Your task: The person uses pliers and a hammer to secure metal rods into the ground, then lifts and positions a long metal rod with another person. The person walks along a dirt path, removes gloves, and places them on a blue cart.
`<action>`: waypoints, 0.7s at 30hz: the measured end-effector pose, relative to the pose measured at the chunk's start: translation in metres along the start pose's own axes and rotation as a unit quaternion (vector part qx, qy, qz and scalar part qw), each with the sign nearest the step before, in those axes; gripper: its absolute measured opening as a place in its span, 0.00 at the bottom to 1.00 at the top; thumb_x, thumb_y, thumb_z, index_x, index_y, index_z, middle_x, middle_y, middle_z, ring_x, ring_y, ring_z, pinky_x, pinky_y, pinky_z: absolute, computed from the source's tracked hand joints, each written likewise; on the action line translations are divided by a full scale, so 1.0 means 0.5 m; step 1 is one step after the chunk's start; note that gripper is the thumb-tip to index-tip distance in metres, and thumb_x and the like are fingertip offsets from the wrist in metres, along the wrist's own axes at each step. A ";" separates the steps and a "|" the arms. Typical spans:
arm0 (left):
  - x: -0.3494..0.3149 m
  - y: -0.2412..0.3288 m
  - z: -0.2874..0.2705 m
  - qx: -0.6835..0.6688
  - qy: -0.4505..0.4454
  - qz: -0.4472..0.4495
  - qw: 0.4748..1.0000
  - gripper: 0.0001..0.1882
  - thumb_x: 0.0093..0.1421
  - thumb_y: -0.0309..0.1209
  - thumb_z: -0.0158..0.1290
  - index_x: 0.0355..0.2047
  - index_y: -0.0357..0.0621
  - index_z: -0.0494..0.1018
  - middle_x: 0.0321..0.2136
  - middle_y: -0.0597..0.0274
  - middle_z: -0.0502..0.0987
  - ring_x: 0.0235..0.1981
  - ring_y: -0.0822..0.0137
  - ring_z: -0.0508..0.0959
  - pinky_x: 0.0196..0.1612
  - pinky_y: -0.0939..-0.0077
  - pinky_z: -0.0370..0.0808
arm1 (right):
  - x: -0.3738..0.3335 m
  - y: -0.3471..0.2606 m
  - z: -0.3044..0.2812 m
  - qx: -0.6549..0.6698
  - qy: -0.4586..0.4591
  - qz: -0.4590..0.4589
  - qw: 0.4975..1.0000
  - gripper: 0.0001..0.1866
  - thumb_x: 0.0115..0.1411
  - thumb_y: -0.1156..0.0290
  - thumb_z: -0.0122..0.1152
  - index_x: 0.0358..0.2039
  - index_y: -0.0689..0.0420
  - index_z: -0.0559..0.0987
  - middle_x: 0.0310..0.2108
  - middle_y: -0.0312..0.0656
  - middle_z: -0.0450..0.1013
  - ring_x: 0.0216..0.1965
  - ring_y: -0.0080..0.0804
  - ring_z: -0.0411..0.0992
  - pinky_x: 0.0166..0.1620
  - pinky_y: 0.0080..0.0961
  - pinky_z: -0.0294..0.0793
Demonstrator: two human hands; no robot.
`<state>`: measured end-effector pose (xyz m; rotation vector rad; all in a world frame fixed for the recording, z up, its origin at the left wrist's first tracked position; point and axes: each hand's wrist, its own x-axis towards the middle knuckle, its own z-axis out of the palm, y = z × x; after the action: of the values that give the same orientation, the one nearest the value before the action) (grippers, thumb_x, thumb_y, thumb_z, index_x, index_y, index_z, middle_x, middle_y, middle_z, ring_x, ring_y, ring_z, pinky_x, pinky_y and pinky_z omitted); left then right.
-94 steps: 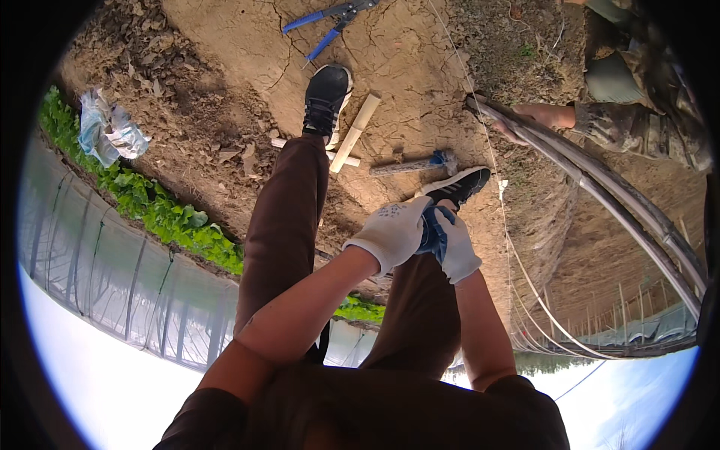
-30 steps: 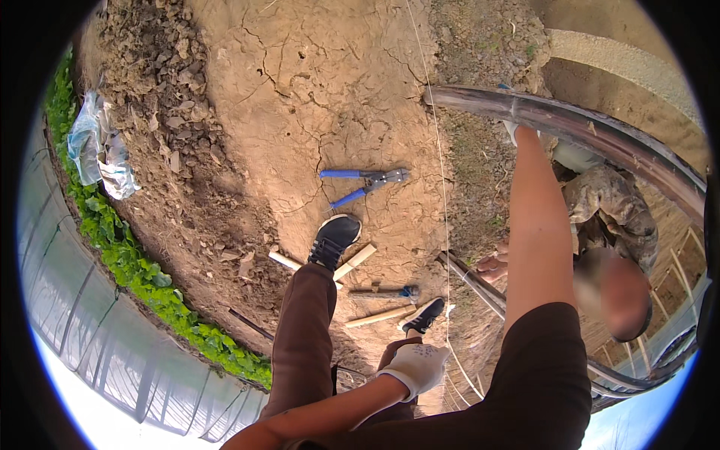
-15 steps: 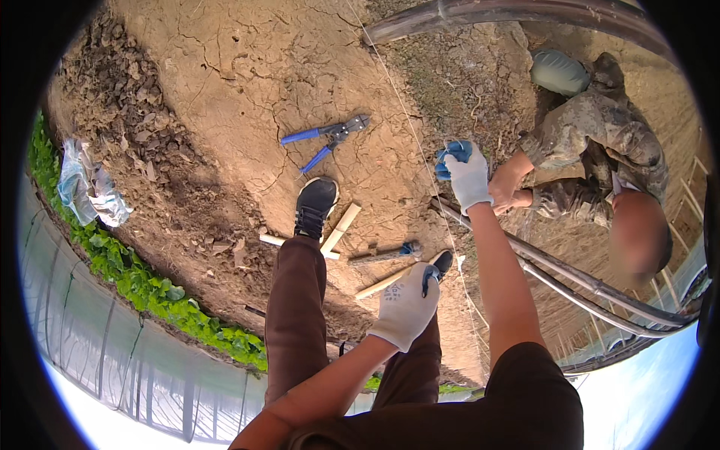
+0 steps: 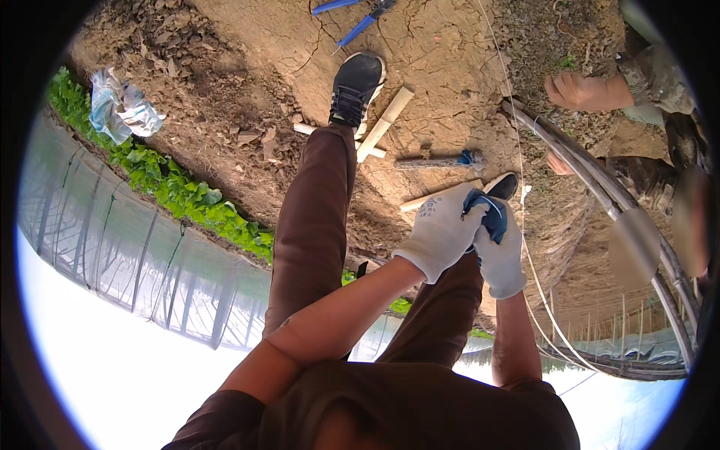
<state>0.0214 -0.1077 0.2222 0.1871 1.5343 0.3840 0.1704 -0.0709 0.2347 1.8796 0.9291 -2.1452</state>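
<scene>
My left hand and my right hand meet above my right leg, both in white gloves with blue palms. Their fingers are curled and pressed against each other. Whatever lies between them is hidden by the gloves. A thin white string runs down the ground just right of my hands. Past the gloves, a greyish stick with a blue end lies on the soil, with a pale wooden strip partly behind my left glove.
Pale wooden strips lie beside my left shoe. Blue-handled cutters are at the top edge. Long poles slant along the right, near a co-worker's hand. Crumpled plastic rests by green plants at left.
My right hand has drawn back from beside the co-worker's hands to meet my left. The view has shifted, and the co-worker's hands are now apart.
</scene>
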 end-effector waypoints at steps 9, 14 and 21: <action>-0.009 -0.100 0.046 0.148 0.036 -0.021 0.988 0.10 0.69 0.33 0.51 0.47 0.43 0.76 0.36 0.47 0.82 0.40 0.44 0.82 0.42 0.55 0.77 | -0.029 0.146 -0.054 0.227 -0.009 0.116 0.967 0.22 0.73 0.76 0.48 0.66 0.63 0.67 0.37 0.44 0.81 0.34 0.29 0.81 0.37 0.26 0.83; -0.048 -0.142 0.062 0.336 -0.222 -0.017 0.915 0.11 0.69 0.37 0.52 0.47 0.49 0.75 0.36 0.51 0.83 0.40 0.48 0.84 0.46 0.53 0.77 | 0.056 0.340 -0.113 0.227 0.120 0.145 0.955 0.18 0.74 0.66 0.55 0.60 0.58 0.75 0.34 0.44 0.80 0.31 0.31 0.81 0.35 0.29 0.85; -0.087 -0.138 0.085 0.541 -0.469 0.014 0.698 0.12 0.68 0.33 0.52 0.50 0.50 0.75 0.39 0.63 0.84 0.40 0.56 0.85 0.45 0.60 0.74 | 0.125 0.702 -0.090 0.201 0.098 0.344 0.912 0.15 0.71 0.68 0.60 0.27 0.53 0.67 0.22 0.33 0.65 0.18 0.26 0.66 0.23 0.29 0.70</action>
<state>0.0723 -0.1820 0.2399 1.1472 0.5319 -0.6140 0.3669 -0.3098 0.0516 2.1792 -0.2005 -1.7967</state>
